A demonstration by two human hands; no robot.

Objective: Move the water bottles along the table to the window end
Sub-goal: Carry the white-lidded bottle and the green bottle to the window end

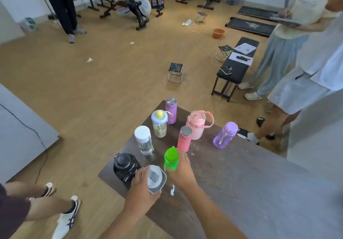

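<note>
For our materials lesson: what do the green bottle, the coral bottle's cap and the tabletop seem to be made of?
Green bottle: translucent glossy plastic, since light glows through its body. Coral bottle's cap: probably brushed metal, a dull silver disc with soft reflections. Tabletop: dark wood or wood-look laminate, matte, with faint grain streaks; which one cannot be told.

Bright, even, diffuse daylight; no hard shadows. Soft sheen on dark wood-grain desk (241,183) right of green plastic bottle (171,160). Faint shadows under bottles. Strong wide-angle bending toward frame edges. Slight softness overall; forearms nearest camera blurred.
</note>
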